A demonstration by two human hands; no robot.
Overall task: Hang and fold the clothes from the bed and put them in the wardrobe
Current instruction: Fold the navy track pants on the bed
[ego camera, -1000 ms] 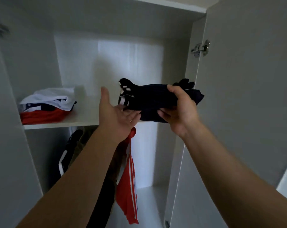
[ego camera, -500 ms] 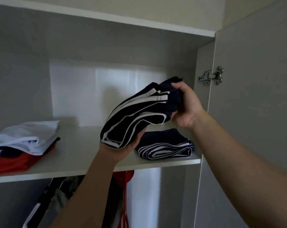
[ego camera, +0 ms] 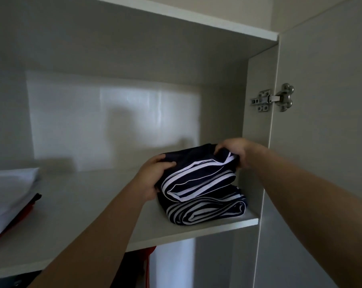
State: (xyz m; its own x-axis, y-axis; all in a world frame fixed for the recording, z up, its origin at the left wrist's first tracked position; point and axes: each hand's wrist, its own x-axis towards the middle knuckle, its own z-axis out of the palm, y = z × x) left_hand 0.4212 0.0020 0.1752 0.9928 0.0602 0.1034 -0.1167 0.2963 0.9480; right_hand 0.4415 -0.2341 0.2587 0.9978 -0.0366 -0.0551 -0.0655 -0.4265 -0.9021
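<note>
- Pale grey wardrobe [ego camera: 113, 48] inside is what's seen, with a shelf [ego camera: 82, 221] running across it and a door [ego camera: 321, 173] swung open on the right, hung on a metal hinge [ego camera: 272, 98].
- Left hand [ego camera: 151, 179] is wrapped round the left end of the top bundle [ego camera: 196, 179]. The thumb [ego camera: 168, 164] is laid flat over the upper face. The other fingers are tucked under the cloth and hidden, so how far they're curled can't be told.
- Right hand [ego camera: 236, 151] is clamped on the far right corner of the same bundle. Its fingers [ego camera: 222, 146] are bent down together over the fabric edge, and its thumb isn't seen.
- So the bundle is gripped at both ends, with cloth pinched up a bit where the right hand has it.
- Top bundle is navy, folded a few times, with white stripes along the folded edges at the front. It's a little rumpled and sits tilted up towards the right.
- It's set on a lower bundle [ego camera: 207, 210], also folded navy with white stripes, and the two are touching along the front.
- Lower bundle is laid flat at the right end of the shelf, just beside the side wall and near the front edge.
- A pile [ego camera: 9, 194] is parked at the far left of the shelf, well apart from the bundles, with white cloth on top, dark and red underneath, cut off by the frame.
- Below the shelf a bit of red cloth [ego camera: 150, 256] is glimpsed. Everything else down there is too dark to make out.
</note>
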